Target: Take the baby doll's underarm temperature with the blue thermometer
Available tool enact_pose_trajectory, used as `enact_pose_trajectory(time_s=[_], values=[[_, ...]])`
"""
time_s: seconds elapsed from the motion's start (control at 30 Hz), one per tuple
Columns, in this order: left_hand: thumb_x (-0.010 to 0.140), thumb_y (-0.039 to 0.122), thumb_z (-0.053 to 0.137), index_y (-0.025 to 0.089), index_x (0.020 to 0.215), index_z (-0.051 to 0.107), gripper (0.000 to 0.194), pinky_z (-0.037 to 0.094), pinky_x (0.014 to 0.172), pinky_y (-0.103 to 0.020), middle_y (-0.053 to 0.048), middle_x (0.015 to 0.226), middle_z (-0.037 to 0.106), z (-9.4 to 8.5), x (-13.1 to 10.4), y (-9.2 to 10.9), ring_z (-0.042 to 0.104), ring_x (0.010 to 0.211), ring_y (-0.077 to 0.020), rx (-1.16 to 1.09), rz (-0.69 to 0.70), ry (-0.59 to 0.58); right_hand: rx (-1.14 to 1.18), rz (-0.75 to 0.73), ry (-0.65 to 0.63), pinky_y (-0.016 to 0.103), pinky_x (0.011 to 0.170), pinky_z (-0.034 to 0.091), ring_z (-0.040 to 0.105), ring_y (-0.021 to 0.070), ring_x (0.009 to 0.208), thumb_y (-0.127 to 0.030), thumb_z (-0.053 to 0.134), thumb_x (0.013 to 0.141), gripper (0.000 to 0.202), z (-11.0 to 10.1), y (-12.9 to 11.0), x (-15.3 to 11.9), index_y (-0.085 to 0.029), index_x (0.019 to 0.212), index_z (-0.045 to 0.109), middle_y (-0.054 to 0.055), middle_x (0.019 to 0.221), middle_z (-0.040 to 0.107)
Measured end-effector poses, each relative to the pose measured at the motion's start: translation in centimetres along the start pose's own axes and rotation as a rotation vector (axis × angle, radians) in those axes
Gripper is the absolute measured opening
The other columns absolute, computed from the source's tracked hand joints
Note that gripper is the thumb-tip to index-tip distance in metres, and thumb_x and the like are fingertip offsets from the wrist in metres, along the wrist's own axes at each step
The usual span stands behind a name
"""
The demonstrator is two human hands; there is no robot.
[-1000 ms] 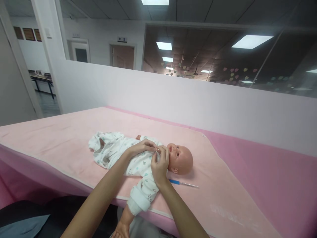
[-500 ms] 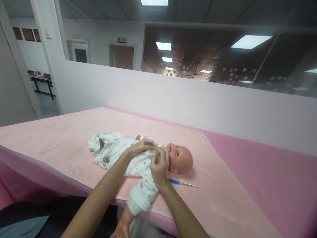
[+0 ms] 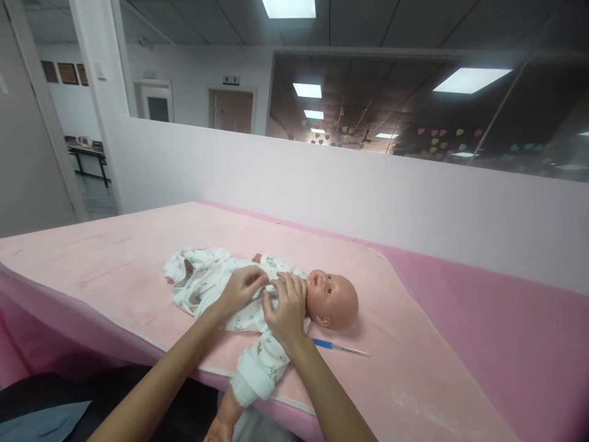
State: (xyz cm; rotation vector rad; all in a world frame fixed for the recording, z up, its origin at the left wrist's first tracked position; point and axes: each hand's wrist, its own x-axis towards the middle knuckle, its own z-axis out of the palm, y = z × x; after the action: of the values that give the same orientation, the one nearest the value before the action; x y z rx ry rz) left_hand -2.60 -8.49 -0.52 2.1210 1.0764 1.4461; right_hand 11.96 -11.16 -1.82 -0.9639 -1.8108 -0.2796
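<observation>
A baby doll (image 3: 332, 299) lies on its back on a pink-covered table, head to the right. It wears a white printed baby outfit (image 3: 251, 316). My left hand (image 3: 240, 288) is over the doll's chest, fingers curled in a pinch at the front of the outfit; the bit of cloth at the fingertips is partly hidden. My right hand (image 3: 289, 307) rests beside the doll's neck, fingers bent and thumb apart, tips touching the same front. One doll arm (image 3: 225, 417) hangs past the table's near edge, its sleeve cuff (image 3: 253, 374) thick and pale.
A thin clear rod with a blue end (image 3: 341, 347), perhaps a thermometer, lies near the doll's head. The pink table cover (image 3: 427, 362) spreads around the doll. Behind it runs a white half-wall (image 3: 322, 178) with glass above. A doorway is at the left.
Both hands have shifted left and slightly down the outfit's front, away from the collar. My right hand's fingers have loosened from a tighter pinch. The camera view has tilted a little.
</observation>
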Motion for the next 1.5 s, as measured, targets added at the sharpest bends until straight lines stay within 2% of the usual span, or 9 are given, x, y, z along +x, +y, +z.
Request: enact_pose_trajectory(time_s=[0.07, 0.17, 0.47, 0.57, 0.73, 0.9, 1.07, 1.3, 1.5], values=[[0.081, 0.030, 0.049, 0.017, 0.079, 0.063, 0.019, 0.041, 0.071, -0.030, -0.004, 0.077, 0.062, -0.2, -1.8, 0.4, 0.054, 0.073, -0.0165, 0.223, 0.109, 0.014, 0.003, -0.011, -0.002, 0.041, 0.090, 0.032, 0.048, 0.0222, 0.097, -0.024, 0.050, 0.078, 0.008, 0.0, 0.0, 0.0, -0.019, 0.081, 0.056, 0.007, 0.101, 0.059], [0.081, 0.023, 0.048, 0.019, 0.086, 0.064, 0.017, 0.041, 0.074, -0.033, -0.005, 0.085, 0.064, 0.1, -3.1, 0.6, 0.055, 0.078, -0.0178, 0.398, 0.232, 0.069, 0.011, -0.025, -0.004, 0.039, 0.087, 0.033, 0.049, 0.0202, 0.091, -0.020, 0.047, 0.079, 0.007, 0.1, 0.2, -0.1, -0.019, 0.078, 0.054, 0.006, 0.095, 0.059], [0.080, 0.014, 0.051, 0.019, 0.086, 0.062, 0.014, 0.046, 0.079, -0.034, -0.005, 0.084, 0.066, 1.0, -2.9, 0.1, 0.058, 0.086, -0.0185, 0.424, 0.431, 0.305, 0.053, -0.034, 0.039, 0.035, 0.083, 0.036, 0.050, 0.0183, 0.086, -0.016, 0.046, 0.078, 0.010, 0.3, 0.4, -0.3, -0.020, 0.083, 0.054, 0.004, 0.089, 0.059], [0.081, 0.014, 0.050, 0.020, 0.089, 0.062, 0.015, 0.047, 0.080, -0.033, -0.005, 0.087, 0.066, 1.0, -3.1, 0.0, 0.059, 0.089, -0.0186, 0.397, 0.415, 0.307, 0.060, -0.047, 0.053, 0.036, 0.083, 0.036, 0.050, 0.0186, 0.086, -0.016, 0.049, 0.076, 0.010, 0.3, 0.4, -0.3, -0.020, 0.083, 0.054, 0.004, 0.089, 0.060], [0.085, 0.018, 0.045, 0.019, 0.095, 0.060, 0.018, 0.049, 0.069, -0.026, -0.003, 0.086, 0.068, 1.3, -3.5, -0.1, 0.063, 0.077, -0.0146, 0.318, 0.273, 0.223, 0.077, -0.099, 0.051, 0.036, 0.088, 0.036, 0.051, 0.0185, 0.091, -0.017, 0.048, 0.079, 0.011, 0.2, 0.4, -0.3, -0.020, 0.087, 0.054, 0.004, 0.092, 0.061], [0.087, 0.024, 0.040, 0.018, 0.090, 0.061, 0.021, 0.049, 0.070, -0.026, -0.004, 0.086, 0.068, 1.3, -3.2, 0.0, 0.063, 0.076, -0.0154, 0.250, 0.182, 0.166, 0.008, -0.096, 0.036, 0.040, 0.097, 0.028, 0.054, 0.0158, 0.082, -0.021, 0.047, 0.084, 0.007, 0.2, 0.3, -0.4, -0.021, 0.081, 0.053, 0.001, 0.080, 0.061], [0.085, 0.022, 0.042, 0.018, 0.096, 0.059, 0.021, 0.049, 0.073, -0.029, -0.006, 0.091, 0.066, 1.1, -3.0, 0.5, 0.062, 0.082, -0.0171, 0.192, 0.174, 0.104, -0.028, -0.046, 0.039, 0.042, 0.098, 0.025, 0.055, 0.0150, 0.078, -0.022, 0.047, 0.086, 0.009, 0.4, 0.4, -0.6, -0.021, 0.079, 0.053, -0.001, 0.075, 0.061], [0.083, 0.020, 0.043, 0.019, 0.095, 0.060, 0.020, 0.049, 0.074, -0.030, -0.007, 0.091, 0.066, 1.2, -3.0, 0.3, 0.061, 0.083, -0.0176, 0.214, 0.216, 0.110, -0.034, -0.024, 0.023, 0.041, 0.097, 0.025, 0.053, 0.0153, 0.076, -0.024, 0.047, 0.087, 0.011, 0.6, 0.6, -0.7, -0.022, 0.077, 0.053, -0.001, 0.074, 0.060], [0.084, 0.021, 0.042, 0.018, 0.091, 0.058, 0.017, 0.047, 0.065, -0.027, -0.003, 0.079, 0.065, 1.2, -3.2, 0.1, 0.060, 0.071, -0.0148, 0.235, 0.136, 0.113, -0.021, -0.026, 0.014, 0.041, 0.096, 0.027, 0.053, 0.0153, 0.075, -0.021, 0.048, 0.084, 0.009, 0.3, 0.3, -0.6, -0.021, 0.077, 0.053, 0.000, 0.075, 0.060]])
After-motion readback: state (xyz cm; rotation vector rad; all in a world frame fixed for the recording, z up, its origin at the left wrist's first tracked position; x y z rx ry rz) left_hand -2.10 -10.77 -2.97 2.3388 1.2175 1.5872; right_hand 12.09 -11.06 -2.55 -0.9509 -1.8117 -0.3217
